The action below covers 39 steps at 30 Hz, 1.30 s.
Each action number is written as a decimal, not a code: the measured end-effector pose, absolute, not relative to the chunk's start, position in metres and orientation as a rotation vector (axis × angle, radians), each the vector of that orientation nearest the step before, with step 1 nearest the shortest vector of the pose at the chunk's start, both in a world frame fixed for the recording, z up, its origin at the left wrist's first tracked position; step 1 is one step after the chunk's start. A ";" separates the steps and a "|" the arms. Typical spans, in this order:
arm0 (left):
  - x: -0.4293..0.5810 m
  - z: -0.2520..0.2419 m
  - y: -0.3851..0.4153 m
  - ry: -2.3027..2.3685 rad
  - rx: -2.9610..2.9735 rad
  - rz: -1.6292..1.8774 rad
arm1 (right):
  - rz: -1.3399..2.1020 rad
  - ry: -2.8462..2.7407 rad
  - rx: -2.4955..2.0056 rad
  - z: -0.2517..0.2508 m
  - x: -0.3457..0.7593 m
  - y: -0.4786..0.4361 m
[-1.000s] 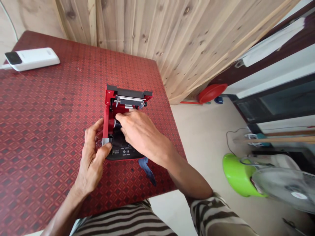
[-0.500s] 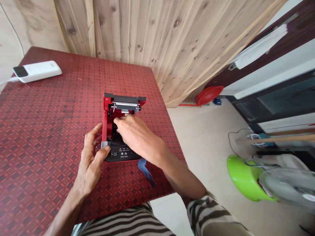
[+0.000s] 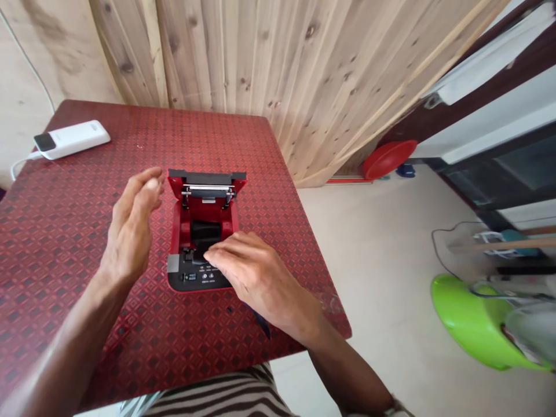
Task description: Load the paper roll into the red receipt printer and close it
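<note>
1 red printer (image 3: 203, 231); 2 hands: left hand (image 3: 130, 231) at its 9 o'clock, right hand (image 3: 256, 275) at 5; 1 white pwr bank (image 3: 72, 139) at 10; 1 red bowl (image 3: 388, 159), 1 green tub (image 3: 473, 324).

A printer (image 3: 202, 229) sat on the table (image 3: 87, 243), right of its middle and nearer the front edge than the back, with its lid (image 3: 207, 178) tipped up at the far end. The left hand (image 3: 130, 226) hovered just left of the printer, apart from it, and the right hand (image 3: 256, 275) lay at the near right corner, fingertips on the front panel. A power bank (image 3: 72, 139) lay at the far left corner, its cable (image 3: 19, 165) running off the left edge. A plank wall (image 3: 260, 69) stood behind the table. On the floor to the right, a dish (image 3: 388, 159) sat against the wall's foot and a tub (image 3: 473, 321) lay nearer, well apart from it.
</note>
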<state>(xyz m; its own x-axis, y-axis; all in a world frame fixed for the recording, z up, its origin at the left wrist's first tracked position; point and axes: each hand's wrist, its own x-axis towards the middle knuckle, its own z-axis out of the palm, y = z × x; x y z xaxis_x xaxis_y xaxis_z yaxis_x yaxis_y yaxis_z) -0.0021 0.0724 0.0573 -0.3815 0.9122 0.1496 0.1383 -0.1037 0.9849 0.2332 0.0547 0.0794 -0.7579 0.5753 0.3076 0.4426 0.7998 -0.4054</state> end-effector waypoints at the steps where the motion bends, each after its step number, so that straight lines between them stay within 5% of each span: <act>1: 0.001 0.063 0.084 1.503 1.092 1.574 | 0.361 -2.547 -0.753 0.078 0.233 0.054; 6: 0.019 0.083 0.106 1.430 0.882 1.509 | 0.089 -2.416 -0.747 0.071 0.229 0.046; 16: 0.032 0.071 0.029 1.430 0.629 1.327 | -0.125 -2.350 -0.764 0.065 0.225 0.036; 28: 0.028 0.060 0.022 1.352 0.709 1.279 | -0.005 -2.266 -0.831 0.059 0.222 0.033; 39: 0.016 0.054 -0.008 1.359 0.768 1.327 | 0.478 -1.818 -1.173 0.055 0.268 0.051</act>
